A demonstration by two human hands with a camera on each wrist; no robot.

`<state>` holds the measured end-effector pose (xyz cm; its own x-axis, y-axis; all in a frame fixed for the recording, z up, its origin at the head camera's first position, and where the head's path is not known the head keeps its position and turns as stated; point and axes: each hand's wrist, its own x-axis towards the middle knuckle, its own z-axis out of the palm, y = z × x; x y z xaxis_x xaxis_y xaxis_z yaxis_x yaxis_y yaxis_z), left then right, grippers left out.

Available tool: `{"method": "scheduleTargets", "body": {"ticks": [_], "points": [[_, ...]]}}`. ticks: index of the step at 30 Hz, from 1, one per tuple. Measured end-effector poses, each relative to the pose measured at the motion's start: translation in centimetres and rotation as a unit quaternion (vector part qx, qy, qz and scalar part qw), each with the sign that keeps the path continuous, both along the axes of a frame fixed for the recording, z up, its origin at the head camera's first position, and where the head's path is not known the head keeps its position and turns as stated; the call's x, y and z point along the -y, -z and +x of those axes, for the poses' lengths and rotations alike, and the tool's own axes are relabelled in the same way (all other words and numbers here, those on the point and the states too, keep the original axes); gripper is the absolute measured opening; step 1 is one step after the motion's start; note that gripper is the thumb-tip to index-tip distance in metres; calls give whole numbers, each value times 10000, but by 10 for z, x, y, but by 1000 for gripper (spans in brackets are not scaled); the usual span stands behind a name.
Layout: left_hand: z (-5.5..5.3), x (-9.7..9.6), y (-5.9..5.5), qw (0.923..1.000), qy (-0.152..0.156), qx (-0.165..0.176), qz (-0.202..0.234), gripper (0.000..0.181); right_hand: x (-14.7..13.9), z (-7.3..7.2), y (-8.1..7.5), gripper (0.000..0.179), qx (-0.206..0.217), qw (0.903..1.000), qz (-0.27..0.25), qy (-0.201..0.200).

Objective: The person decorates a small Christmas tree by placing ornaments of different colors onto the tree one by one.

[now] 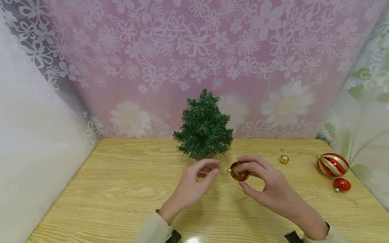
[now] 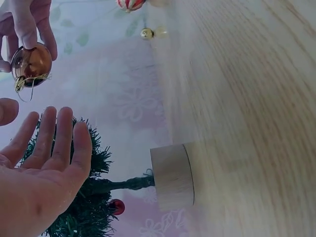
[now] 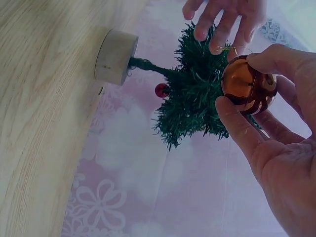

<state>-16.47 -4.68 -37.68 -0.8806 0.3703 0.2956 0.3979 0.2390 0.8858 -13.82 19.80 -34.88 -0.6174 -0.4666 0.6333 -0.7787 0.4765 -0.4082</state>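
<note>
Head view. Left hand: thumb and fingers wide apart, loosely curved, holding nothing. Right hand pinches a shiny copper-brown ball ornament, gold cap toward the left hand, over the pale wood-grain table. Smooth round surface; a slackened pinch or knock could drop it. Thin gold thread at the cap, seen from the left wrist, might snag or evade the fingers. Farther right: glossy red oval ornament, large red-and-gold striped ornament, small gold ball; a brushing sleeve may roll them. Beyond: bushy green artificial tree on a narrow pale cylindrical base; a shove could tip it.
</note>
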Motion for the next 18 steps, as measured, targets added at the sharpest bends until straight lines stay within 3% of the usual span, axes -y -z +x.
{"method": "scheduleTargets", "body": {"ticks": [4,8,11,16,18], "points": [[-1,0,2,9994,138,328,30,26,5,-1,0,60,-36,9998,-44,-180],[0,0,1,9982,246,533,135,26,7,-1,0,34,-51,9994,-67,-331],[1,0,0,9977,269,595,191,25,8,-1,1,25,-27,9995,-26,-322],[2,1,0,9978,202,598,194,20,9,-1,3,26,51,9997,53,-225],[2,2,1,9984,132,520,194,19,9,-1,3,34,59,9998,73,-175]]}}
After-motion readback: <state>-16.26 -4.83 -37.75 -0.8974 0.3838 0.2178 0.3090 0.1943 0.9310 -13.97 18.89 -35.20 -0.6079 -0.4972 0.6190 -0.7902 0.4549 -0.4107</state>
